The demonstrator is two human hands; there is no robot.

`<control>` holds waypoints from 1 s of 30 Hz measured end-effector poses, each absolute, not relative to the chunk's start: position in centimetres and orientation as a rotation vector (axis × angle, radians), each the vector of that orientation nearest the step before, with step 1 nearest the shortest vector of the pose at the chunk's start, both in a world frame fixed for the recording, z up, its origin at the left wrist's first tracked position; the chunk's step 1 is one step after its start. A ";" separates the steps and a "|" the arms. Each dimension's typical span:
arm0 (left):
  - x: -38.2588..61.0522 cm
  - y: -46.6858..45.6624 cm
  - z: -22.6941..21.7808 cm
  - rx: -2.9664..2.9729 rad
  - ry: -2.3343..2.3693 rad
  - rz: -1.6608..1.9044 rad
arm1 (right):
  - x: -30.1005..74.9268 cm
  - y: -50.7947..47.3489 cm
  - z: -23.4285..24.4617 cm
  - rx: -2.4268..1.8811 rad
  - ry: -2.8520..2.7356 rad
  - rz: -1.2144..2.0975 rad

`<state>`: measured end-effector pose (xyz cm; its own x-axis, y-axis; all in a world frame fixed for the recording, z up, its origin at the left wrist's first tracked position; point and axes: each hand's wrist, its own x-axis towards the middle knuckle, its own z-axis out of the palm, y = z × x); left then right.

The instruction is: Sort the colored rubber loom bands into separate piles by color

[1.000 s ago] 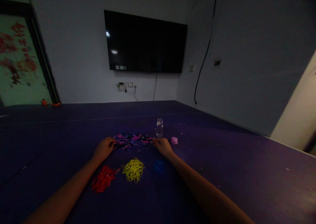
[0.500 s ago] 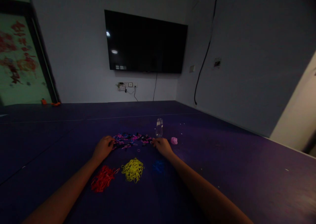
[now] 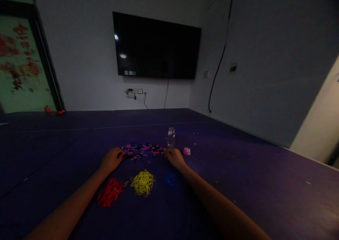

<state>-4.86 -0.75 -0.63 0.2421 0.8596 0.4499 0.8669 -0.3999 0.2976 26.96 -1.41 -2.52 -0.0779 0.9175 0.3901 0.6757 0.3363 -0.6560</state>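
Note:
A loose mixed heap of small pink, black and blue rubber bands (image 3: 137,149) lies spread between my two hands. At its left edge, my left hand (image 3: 112,159) has its fingers curled and touching the bands; what the fingertips hold is too small to make out. My right hand (image 3: 175,157) rests at the heap's right end with thumb and fingers drawn together, their contents also hidden. Closer to me sit a red pile of rubber bands (image 3: 110,192), a yellow pile (image 3: 143,183) and a dim blue pile (image 3: 170,179) beside my right forearm.
Just behind my right hand stands a clear bottle (image 3: 171,137). A pink lump (image 3: 186,151) lies to its right. White scraps dot the purple surface (image 3: 238,169). A television (image 3: 157,46) hangs on the far wall, and a black cable (image 3: 218,67) runs down the right wall.
My left hand has shifted slightly to the right and nearer to me, at the mixed heap's edge. My right hand and the piles look nearly the same.

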 end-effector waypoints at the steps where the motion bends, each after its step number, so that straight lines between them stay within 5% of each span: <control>1: -4.9 -0.7 -0.7 -2.463 -1.711 -0.880 | 27.0 -1.4 -2.5 -1.406 -1.828 0.391; 30: -5.1 -0.6 -0.7 -2.489 -1.689 -0.912 | 26.9 -1.9 -2.1 -1.408 -1.846 0.334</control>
<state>-5.07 -0.63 -0.67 0.2541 0.8515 0.4587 0.8506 -0.4225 0.3130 26.86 -1.90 -2.10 -0.0871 0.9049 0.4167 0.7012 0.3528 -0.6196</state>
